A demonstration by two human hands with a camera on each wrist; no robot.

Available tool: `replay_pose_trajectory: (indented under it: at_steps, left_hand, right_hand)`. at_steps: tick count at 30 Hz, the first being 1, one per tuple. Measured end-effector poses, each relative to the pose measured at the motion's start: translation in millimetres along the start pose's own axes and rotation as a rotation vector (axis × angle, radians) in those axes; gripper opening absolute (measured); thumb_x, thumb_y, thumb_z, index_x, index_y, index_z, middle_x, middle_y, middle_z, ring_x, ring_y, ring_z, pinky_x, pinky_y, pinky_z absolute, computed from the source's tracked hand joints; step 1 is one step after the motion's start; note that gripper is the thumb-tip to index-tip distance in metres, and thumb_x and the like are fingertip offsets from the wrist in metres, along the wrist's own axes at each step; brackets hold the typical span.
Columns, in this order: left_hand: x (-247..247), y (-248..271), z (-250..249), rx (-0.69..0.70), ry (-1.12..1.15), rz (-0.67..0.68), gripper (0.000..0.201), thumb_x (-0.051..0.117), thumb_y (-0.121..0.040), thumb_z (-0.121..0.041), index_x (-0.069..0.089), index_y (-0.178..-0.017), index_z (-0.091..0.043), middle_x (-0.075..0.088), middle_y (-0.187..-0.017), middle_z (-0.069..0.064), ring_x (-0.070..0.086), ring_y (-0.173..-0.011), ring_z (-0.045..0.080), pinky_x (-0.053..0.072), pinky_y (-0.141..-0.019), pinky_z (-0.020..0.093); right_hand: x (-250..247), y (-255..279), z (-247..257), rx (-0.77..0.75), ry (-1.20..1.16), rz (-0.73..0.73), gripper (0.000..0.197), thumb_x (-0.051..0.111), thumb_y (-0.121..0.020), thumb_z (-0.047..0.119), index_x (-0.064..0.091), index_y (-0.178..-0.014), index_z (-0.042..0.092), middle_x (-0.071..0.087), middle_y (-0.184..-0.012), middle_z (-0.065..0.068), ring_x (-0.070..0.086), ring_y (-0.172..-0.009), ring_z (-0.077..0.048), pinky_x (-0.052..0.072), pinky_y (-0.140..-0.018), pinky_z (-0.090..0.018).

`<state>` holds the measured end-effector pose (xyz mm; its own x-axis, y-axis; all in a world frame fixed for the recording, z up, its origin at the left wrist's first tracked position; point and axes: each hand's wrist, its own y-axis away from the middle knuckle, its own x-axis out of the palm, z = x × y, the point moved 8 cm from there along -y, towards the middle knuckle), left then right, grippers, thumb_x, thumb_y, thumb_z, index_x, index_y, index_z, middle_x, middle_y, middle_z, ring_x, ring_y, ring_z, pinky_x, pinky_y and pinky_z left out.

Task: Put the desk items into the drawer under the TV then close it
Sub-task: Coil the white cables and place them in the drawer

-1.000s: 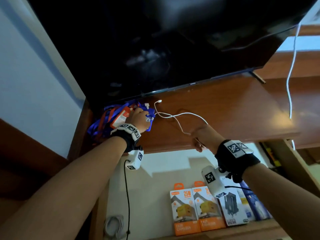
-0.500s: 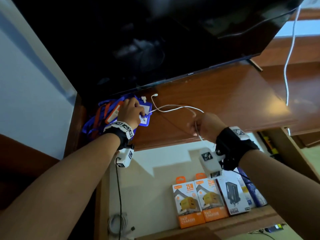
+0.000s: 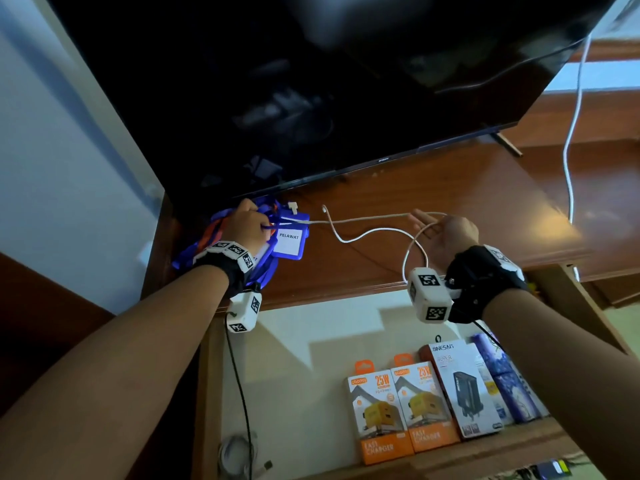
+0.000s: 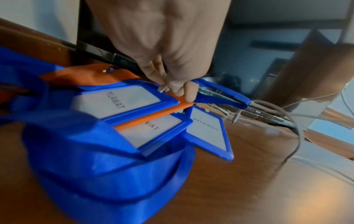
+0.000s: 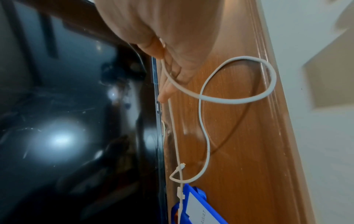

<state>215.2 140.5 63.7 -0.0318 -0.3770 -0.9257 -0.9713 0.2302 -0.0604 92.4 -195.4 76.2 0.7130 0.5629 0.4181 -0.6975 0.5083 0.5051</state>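
Big TV (image 3: 311,98) fills the top, wooden desk (image 3: 485,202) below it. Centre-left, left hand (image 3: 247,226) reaches in, fingers curled, pinching the blue badge pile (image 4: 114,103). Centre-right, right hand (image 3: 450,233), fingers nearly straight, thumb trapping the looped white cable (image 5: 245,57).

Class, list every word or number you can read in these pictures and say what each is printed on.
"PELAWAT": cards in the blue badge holders.
"25W": top of the two orange charger boxes.
"FAST CHARGER": lower band of the same boxes, blurred.
"ONESAM": top of the white-and-black box.
TV logo: too small to read.
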Motion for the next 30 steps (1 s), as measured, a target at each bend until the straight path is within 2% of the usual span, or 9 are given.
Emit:
replay_pose_trajectory:
  at_steps: [3, 7, 10, 12, 17, 21, 25, 27, 30]
  left_hand:
    - [-5, -4, -4, 0.003, -0.002, -0.021, 0.014, 0.057, -0.079, 0.002, 0.071, -0.080, 0.003, 0.051, -0.112, 0.018, 0.056, -0.095, 0.033, 0.043, -0.080, 0.036]
    - [-6, -8, -2, -0.056, -0.018, -0.005, 0.022, 0.058, -0.081, 0.000, 0.071, -0.099, -0.002, 0.050, -0.122, 0.017, 0.046, -0.111, 0.037, 0.039, -0.097, 0.039]
    - [-6, -7, -5, -0.081, -0.013, 0.027, 0.023, 0.057, -0.083, -0.003, 0.072, -0.096, -0.014, 0.047, -0.126, 0.011, 0.040, -0.116, 0.034, 0.038, -0.101, 0.041]
    - [-7, -4, -7, -0.118, 0.009, 0.056, 0.026, 0.058, -0.082, -0.005, 0.069, -0.097, -0.023, 0.046, -0.128, 0.006, 0.039, -0.119, 0.031, 0.039, -0.101, 0.041]
    - [-14, 13, -39, -0.166, 0.060, 0.029, 0.046, 0.060, -0.075, -0.014, 0.057, -0.119, -0.023, 0.045, -0.133, 0.008, 0.037, -0.124, 0.033, 0.038, -0.100, 0.043]
    - [-14, 44, -116, 0.171, 0.308, -0.040, 0.057, 0.069, -0.070, -0.011, 0.056, -0.125, -0.017, 0.045, -0.134, 0.007, 0.037, -0.127, 0.028, 0.027, -0.104, 0.029]
    - [10, 89, -201, 0.533, 0.340, 0.126, 0.064, 0.076, -0.075, -0.025, 0.048, -0.133, -0.022, 0.040, -0.144, -0.003, 0.027, -0.133, 0.014, 0.016, -0.104, 0.020]
    - [28, 98, -219, 0.548, 0.299, 0.185, 0.053, 0.071, -0.082, -0.037, 0.051, -0.129, -0.024, 0.048, -0.137, -0.004, 0.031, -0.131, 0.015, 0.021, -0.104, 0.025]
    - [50, 89, -208, 0.377, 0.265, 0.215, 0.026, 0.059, -0.090, -0.035, 0.063, -0.113, -0.024, 0.060, -0.118, 0.000, 0.042, -0.122, 0.016, 0.032, -0.098, 0.030]
  right_hand:
    - [-6, -4, 3, 0.000, -0.035, -0.018, 0.028, 0.021, -0.094, 0.000, 0.040, -0.113, -0.007, 0.069, -0.095, -0.023, 0.073, -0.077, -0.031, 0.055, -0.065, -0.031]
    - [-8, 2, 1, -0.008, 0.089, -0.003, 0.019, 0.026, -0.090, -0.004, 0.044, -0.094, -0.003, 0.071, -0.081, -0.026, 0.070, -0.079, -0.038, 0.056, -0.078, -0.040]
    - [-10, 14, -8, 0.001, 0.324, -0.013, 0.015, 0.032, -0.087, -0.006, 0.045, -0.082, 0.001, 0.067, -0.054, -0.016, 0.060, -0.052, -0.025, 0.045, -0.055, -0.031]
    - [-9, 22, -10, -0.022, 0.478, 0.005, 0.011, 0.040, -0.085, -0.005, 0.049, -0.086, 0.002, 0.061, -0.050, -0.015, 0.048, -0.037, -0.019, 0.036, -0.046, -0.026]
    - [0, 60, -6, -0.222, 0.792, 0.198, 0.022, 0.051, -0.087, 0.003, 0.055, -0.066, 0.009, 0.051, -0.046, -0.008, 0.036, -0.037, -0.016, 0.026, -0.044, -0.022]
    - [-10, 91, -12, -0.217, 0.893, 0.357, 0.016, 0.054, -0.090, 0.005, 0.058, -0.075, 0.006, 0.047, -0.047, -0.007, 0.033, -0.037, -0.014, 0.023, -0.039, -0.019]
    - [-19, 105, -11, -0.269, 0.997, 0.499, 0.017, 0.059, -0.087, 0.003, 0.059, -0.071, 0.007, 0.043, -0.041, 0.006, 0.036, -0.038, -0.011, 0.028, -0.040, -0.020]
    - [-22, 112, 1, -0.334, 1.006, 0.549, 0.016, 0.061, -0.087, 0.004, 0.060, -0.071, 0.004, 0.043, -0.042, 0.006, 0.035, -0.039, -0.012, 0.028, -0.041, -0.019]
    - [-42, 121, 37, -0.436, 0.935, 0.461, 0.016, 0.062, -0.088, 0.006, 0.060, -0.073, 0.001, 0.040, -0.044, 0.006, 0.030, -0.042, -0.010, 0.024, -0.041, -0.018]
